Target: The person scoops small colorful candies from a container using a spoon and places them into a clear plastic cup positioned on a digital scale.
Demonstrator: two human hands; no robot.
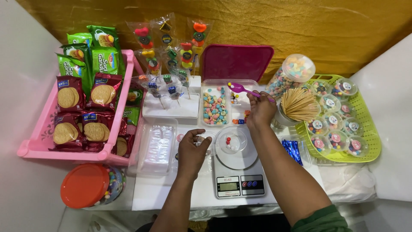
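Observation:
My right hand (261, 109) holds a purple plastic spoon (240, 89) over a clear divided tray (209, 84) of small pastel candies. My left hand (192, 151) grips a small clear plastic cup (206, 140) just left of a white digital kitchen scale (238, 180). On the scale sits a clear round cup (231, 141) with a few red and white candies inside.
A pink basket (38, 144) of biscuit packs stands at left, an orange-lidded candy jar (88, 185) in front of it. Wrapped candy skewers (171, 51) stand in a white block. At right are a cup of wooden skewers (298, 105) and a green basket (367, 129) of filled lidded cups.

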